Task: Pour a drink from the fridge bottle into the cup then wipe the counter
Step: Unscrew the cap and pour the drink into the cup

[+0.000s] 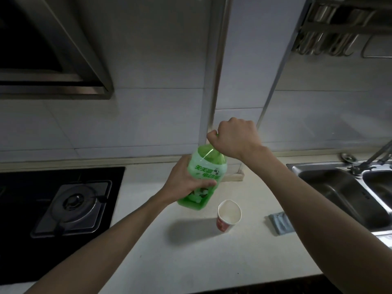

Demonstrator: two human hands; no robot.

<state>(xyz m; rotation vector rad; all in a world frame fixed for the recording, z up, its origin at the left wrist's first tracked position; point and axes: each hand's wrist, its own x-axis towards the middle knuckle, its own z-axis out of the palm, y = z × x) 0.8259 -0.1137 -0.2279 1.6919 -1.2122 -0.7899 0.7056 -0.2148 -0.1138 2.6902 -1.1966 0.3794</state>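
Both hands are on the green bottle (204, 172), which is held above the pale counter (191, 262), its shadow falling on the surface below. The left hand (186, 181) wraps round the labelled body, thumb across the front. The right hand (235, 139) is curled in a fist over the bottle's neck. The cap is hidden under the fingers, so I cannot tell whether it is on or off, though the grip looks closed round it. The bottle leans a little, its top toward the tiled wall. A paper cup (229, 215), red-printed outside and white inside, stands upright on the counter just right of the bottle's base, not touching it. A folded blue-grey cloth (281, 223) lies further right, beside the edge of the steel sink (331, 187). A black gas hob (63, 209) sits at the left, with a range hood (53, 60) above it.
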